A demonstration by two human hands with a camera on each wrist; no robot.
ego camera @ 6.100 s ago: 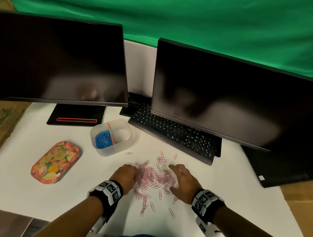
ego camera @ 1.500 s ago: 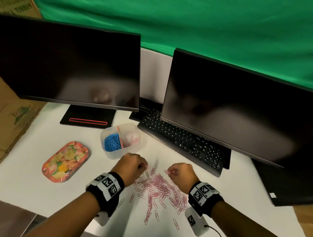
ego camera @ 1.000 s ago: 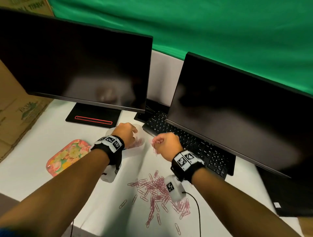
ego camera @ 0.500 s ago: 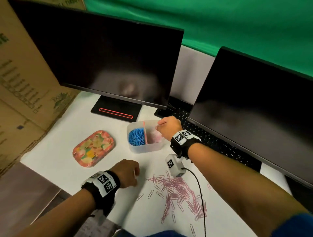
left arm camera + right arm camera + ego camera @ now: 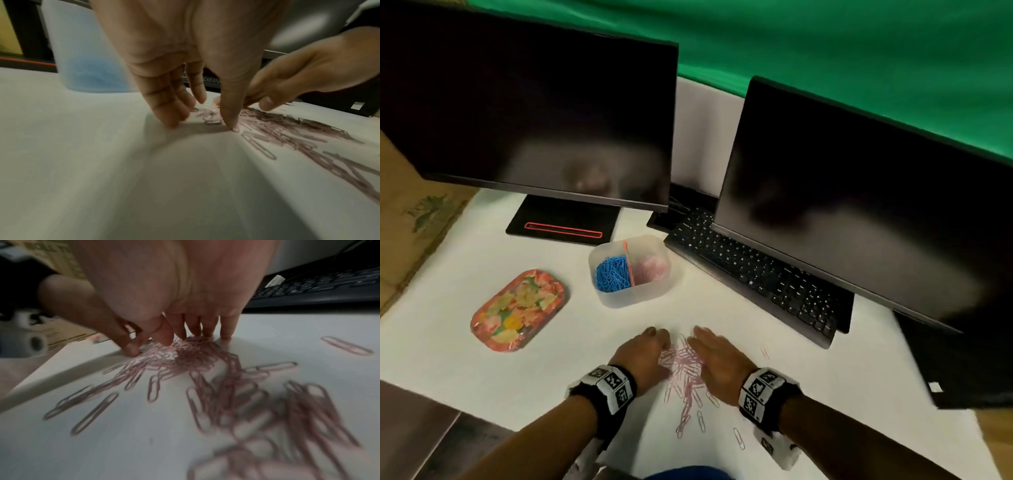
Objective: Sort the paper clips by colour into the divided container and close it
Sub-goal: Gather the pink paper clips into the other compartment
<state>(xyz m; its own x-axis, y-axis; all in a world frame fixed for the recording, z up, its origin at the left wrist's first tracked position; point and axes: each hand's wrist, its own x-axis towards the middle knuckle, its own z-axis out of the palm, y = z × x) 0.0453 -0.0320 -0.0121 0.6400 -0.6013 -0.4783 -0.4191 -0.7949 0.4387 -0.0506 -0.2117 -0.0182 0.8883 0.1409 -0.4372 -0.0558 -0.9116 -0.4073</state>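
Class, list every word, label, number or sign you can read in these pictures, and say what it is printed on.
None can be read.
Brown cardboard box: green print, blurred.
Black keyboard: key legends too small.
Black-and-white wrist bands: square code patterns, no words.
White sticker: blank or illegible.

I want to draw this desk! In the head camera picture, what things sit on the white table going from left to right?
Flowery lid → divided container → pink paper clips → keyboard.
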